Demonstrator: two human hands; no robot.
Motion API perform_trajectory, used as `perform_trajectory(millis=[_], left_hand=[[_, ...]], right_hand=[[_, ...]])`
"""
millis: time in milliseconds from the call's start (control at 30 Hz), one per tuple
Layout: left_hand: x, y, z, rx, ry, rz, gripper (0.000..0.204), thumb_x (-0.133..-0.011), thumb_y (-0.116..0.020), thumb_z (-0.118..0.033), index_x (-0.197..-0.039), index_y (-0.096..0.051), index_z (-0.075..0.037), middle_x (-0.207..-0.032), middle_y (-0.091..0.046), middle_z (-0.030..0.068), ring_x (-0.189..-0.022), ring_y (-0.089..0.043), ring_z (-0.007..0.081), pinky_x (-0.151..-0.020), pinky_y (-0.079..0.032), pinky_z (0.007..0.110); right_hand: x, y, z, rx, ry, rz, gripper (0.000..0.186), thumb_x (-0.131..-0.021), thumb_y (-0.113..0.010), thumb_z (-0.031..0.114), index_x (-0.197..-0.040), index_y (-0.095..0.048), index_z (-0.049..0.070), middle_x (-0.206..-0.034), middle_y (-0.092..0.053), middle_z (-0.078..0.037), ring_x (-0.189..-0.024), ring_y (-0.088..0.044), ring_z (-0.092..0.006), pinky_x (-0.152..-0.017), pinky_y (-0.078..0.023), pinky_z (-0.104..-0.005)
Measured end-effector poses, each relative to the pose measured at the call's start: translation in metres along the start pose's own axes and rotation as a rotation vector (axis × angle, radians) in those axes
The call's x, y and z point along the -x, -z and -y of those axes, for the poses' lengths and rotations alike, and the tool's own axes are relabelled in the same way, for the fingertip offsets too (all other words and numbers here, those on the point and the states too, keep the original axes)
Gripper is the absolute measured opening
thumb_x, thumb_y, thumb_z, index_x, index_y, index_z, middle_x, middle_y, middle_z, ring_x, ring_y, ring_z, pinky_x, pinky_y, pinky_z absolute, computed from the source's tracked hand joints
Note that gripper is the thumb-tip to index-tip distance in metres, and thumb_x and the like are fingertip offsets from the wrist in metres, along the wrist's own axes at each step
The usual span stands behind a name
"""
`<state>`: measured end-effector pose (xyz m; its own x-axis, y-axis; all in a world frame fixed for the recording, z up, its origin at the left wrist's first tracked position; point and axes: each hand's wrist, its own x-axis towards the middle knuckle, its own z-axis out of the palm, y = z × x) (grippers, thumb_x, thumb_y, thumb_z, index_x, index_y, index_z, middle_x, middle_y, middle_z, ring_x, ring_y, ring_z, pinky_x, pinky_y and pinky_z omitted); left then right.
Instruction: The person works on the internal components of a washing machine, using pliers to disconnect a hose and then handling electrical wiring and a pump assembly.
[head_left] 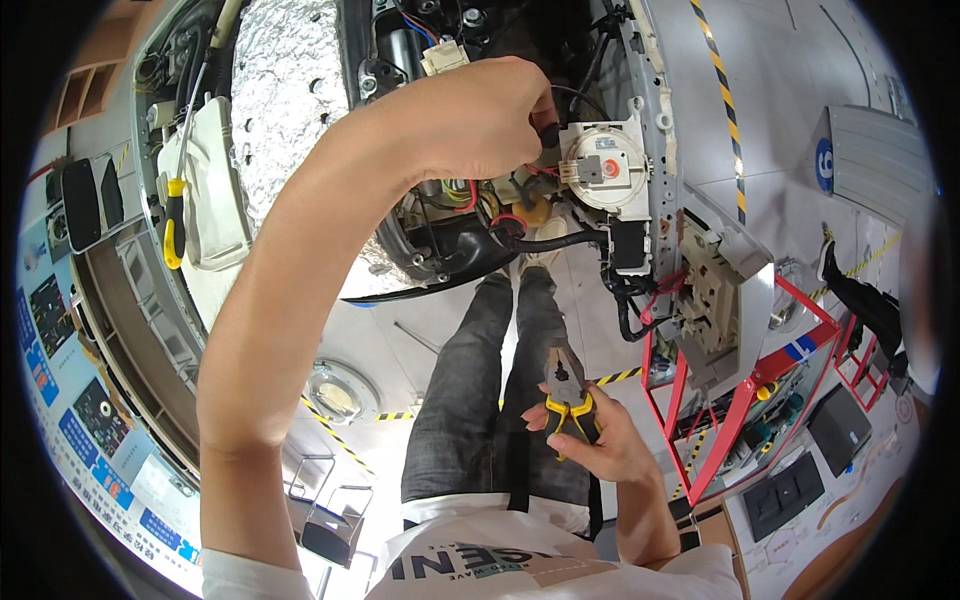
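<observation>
My left hand [500, 115] reaches across the opened appliance [290, 80], its fingers curled together beside a white round component [612, 168] mounted on the frame. A small black piece [548, 135] shows at the fingertips; whether they grip it is partly hidden. Below that hand lie red, yellow and green wires and a thick black cable [560, 243] leading to a black block [629, 245]. Lower down, in front of my legs, my right hand [605, 440] is closed around the handles of yellow-and-black combination pliers [568, 385], their jaws pointing toward the appliance.
A yellow-handled screwdriver [175, 225] rests along the appliance's left side. Shiny foil covers its middle. A beige plastic panel [712, 300] stands off to the right, near a red metal frame [735, 420]. A round door [340, 392] lies on the floor. Another person's leg [860, 300] shows far right.
</observation>
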<state>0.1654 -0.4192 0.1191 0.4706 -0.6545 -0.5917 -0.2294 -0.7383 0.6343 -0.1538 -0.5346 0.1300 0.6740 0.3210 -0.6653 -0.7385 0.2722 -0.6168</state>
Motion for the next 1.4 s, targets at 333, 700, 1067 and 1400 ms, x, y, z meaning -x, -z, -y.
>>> perform_trajectory(millis=[333, 700, 1067, 1400], left_hand=[[-0.003, -0.009, -0.002, 0.350, 0.086, -0.190, 0.019, -0.088, -0.064, -0.011, -0.100, -0.067, 0.004, -0.075, -0.065, 0.0041, -0.061, -0.052, 0.0062, -0.053, -0.038, 0.023], [0.007, 0.014, -0.021, 0.654, 0.021, -0.051, 0.019, -0.088, -0.065, -0.021, -0.095, -0.070, -0.004, -0.083, -0.066, 0.0048, -0.074, -0.059, 0.0097, -0.067, -0.044, 0.025], [0.052, 0.039, -0.062, 0.744, 0.075, -0.095, 0.035, -0.099, -0.053, -0.026, -0.111, -0.062, 0.005, -0.099, -0.067, 0.0150, -0.088, -0.065, 0.0205, -0.079, -0.052, 0.029], [0.093, 0.025, 0.028, 0.266, -0.020, -0.779, 0.021, -0.088, -0.069, -0.019, -0.094, -0.068, 0.001, -0.073, -0.061, 0.0034, -0.070, -0.053, 0.0117, -0.063, -0.042, 0.027]], right_hand=[[-0.003, 0.000, -0.003, -0.002, -0.017, 0.007, 0.053, -0.087, -0.063, -0.001, -0.135, -0.041, -0.005, -0.112, -0.067, -0.017, -0.105, -0.065, -0.0209, -0.091, -0.050, -0.0328], [-0.004, -0.004, -0.001, -0.067, -0.009, -0.039, 0.037, -0.088, -0.067, 0.002, -0.120, -0.050, -0.007, -0.112, -0.068, -0.012, -0.101, -0.063, -0.0130, -0.091, -0.050, -0.0267], [-0.006, -0.006, 0.012, 0.017, -0.137, -0.075, 0.056, -0.082, -0.061, -0.003, -0.134, -0.040, -0.007, -0.113, -0.065, -0.021, -0.105, -0.066, -0.0266, -0.095, -0.050, -0.0384], [-0.014, -0.009, 0.017, 0.061, -0.083, -0.028, 0.055, -0.086, -0.062, 0.001, -0.136, -0.039, -0.004, -0.113, -0.066, -0.018, -0.105, -0.065, -0.0224, -0.091, -0.050, -0.0359]])
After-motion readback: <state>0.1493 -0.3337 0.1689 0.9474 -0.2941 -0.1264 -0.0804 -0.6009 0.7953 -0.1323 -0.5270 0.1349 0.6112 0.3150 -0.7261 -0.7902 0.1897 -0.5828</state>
